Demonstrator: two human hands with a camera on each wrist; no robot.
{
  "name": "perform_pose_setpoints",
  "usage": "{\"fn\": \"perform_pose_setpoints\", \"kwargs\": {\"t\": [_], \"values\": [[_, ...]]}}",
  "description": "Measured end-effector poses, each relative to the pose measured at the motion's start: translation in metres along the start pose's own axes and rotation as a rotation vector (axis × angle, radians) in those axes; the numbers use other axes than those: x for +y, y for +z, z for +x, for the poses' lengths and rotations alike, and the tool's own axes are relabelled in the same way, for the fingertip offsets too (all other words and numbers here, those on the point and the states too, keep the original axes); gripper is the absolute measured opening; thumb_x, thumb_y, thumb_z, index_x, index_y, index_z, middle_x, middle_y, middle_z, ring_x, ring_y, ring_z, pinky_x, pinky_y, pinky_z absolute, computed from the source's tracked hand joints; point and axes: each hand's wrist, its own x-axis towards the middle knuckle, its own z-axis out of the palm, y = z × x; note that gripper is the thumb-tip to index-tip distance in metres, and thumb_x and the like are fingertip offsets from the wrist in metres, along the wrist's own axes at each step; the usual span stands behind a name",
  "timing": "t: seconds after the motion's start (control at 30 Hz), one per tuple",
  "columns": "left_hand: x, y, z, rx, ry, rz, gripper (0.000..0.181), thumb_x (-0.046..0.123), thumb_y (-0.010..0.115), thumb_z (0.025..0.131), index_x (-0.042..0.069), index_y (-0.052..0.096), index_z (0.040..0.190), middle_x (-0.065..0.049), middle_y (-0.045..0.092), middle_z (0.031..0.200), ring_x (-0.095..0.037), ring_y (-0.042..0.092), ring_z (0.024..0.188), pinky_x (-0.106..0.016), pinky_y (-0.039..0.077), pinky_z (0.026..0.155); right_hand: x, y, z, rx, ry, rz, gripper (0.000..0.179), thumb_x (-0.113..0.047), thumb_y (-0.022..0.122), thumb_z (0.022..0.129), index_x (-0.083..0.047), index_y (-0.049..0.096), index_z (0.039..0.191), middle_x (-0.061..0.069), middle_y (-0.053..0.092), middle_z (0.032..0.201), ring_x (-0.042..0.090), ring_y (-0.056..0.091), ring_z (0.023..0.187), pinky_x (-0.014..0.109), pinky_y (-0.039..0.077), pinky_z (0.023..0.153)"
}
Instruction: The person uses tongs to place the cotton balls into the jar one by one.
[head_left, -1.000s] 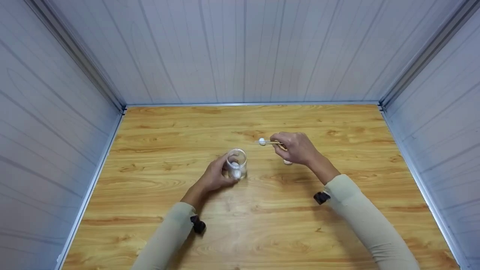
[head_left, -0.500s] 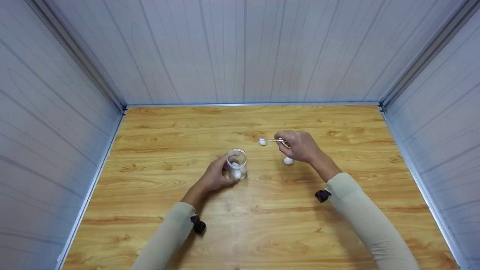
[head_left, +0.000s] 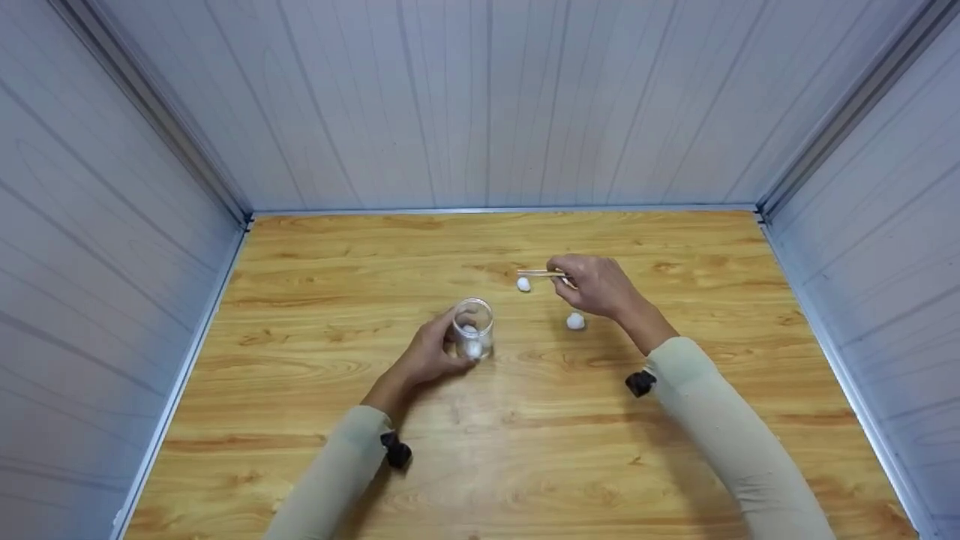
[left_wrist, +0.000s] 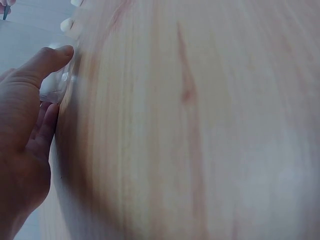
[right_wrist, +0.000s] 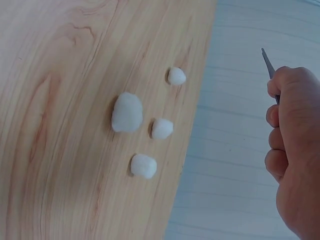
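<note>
My left hand (head_left: pixel 431 349) grips a clear jar (head_left: pixel 474 304) standing upright on the table, with white cotton balls (head_left: pixel 473 349) inside. In the left wrist view, the thumb and fingers curl around the jar (left_wrist: pixel 59 87). Between its thumb and fingers, my right hand (head_left: pixel 596 285) pinches tweezers (head_left: pixel 534 273). Their tips hold nothing and hover just beyond a loose cotton ball (head_left: pixel 523 284). Another cotton ball (head_left: pixel 575 321) lies below the right hand. Seen from the right wrist, several cotton balls rest on the table, the biggest (right_wrist: pixel 127 113) nearest the middle; the tweezers (right_wrist: pixel 268 65) point away from them.
The wood-grain table (head_left: pixel 337 300) is enclosed by pale panel walls (head_left: pixel 480 105) at the back and both sides. A metal strip (head_left: pixel 420 209) runs along its back edge. A black wrist camera (head_left: pixel 641 383) sits on the right sleeve.
The tweezers, which overlapped the left cotton ball in the head view, have moved back from it. That ball stays in about the same place. My left hand and the jar have not moved.
</note>
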Motion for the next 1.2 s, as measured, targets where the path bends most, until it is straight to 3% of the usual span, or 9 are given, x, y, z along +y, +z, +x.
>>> {"fn": "perform_pose_setpoints", "kwargs": {"t": [0.13,0.37,0.7,0.9,1.2], "values": [[0.0,0.0,0.0,-0.007,-0.014,-0.004,0.098,0.024,0.099,0.083,0.016,0.051,0.167,-0.008,0.073,0.141,-0.019,0.064,0.114,-0.033,0.053,0.1,0.002,0.001,0.002,-0.026,0.025,-0.001,0.015,-0.012,0.07,0.108,-0.005,0.076,0.12,0.014,0.083,0.1,0.027,0.074,0.075,0.047,0.061,0.066],[0.012,-0.005,-0.003,0.014,0.041,-0.009,0.094,0.023,0.1,0.082,0.013,0.054,0.163,-0.012,0.073,0.136,-0.021,0.066,0.111,-0.032,0.054,0.096,0.004,0.005,0.006,-0.047,0.054,-0.016,0.015,-0.013,0.069,0.108,-0.006,0.075,0.119,0.015,0.082,0.097,0.026,0.069,0.07,0.046,0.058,0.064],[0.029,-0.009,-0.003,-0.004,0.026,-0.043,0.09,0.015,0.096,0.083,0.012,0.054,0.162,-0.014,0.074,0.138,-0.022,0.066,0.11,-0.032,0.054,0.096,0.0,0.013,0.008,-0.075,0.148,0.005,0.02,-0.016,0.067,0.109,-0.006,0.077,0.123,0.015,0.084,0.1,0.028,0.071,0.071,0.048,0.058,0.064],[0.021,-0.007,-0.003,0.01,0.061,-0.037,0.084,0.017,0.095,0.084,0.012,0.056,0.159,-0.011,0.074,0.133,-0.019,0.066,0.11,-0.031,0.054,0.095,-0.002,0.017,0.009,-0.072,0.211,-0.013,0.022,-0.017,0.067,0.109,-0.006,0.076,0.125,0.017,0.085,0.107,0.031,0.073,0.073,0.051,0.06,0.066],[0.021,-0.007,-0.003,0.012,0.041,-0.025,0.087,0.02,0.098,0.081,0.015,0.057,0.158,-0.009,0.074,0.133,-0.021,0.067,0.111,-0.031,0.054,0.096,-0.002,0.027,0.01,-0.07,0.279,-0.008,0.022,-0.018,0.067,0.11,-0.005,0.074,0.126,0.018,0.085,0.107,0.035,0.077,0.08,0.053,0.062,0.069]]}}
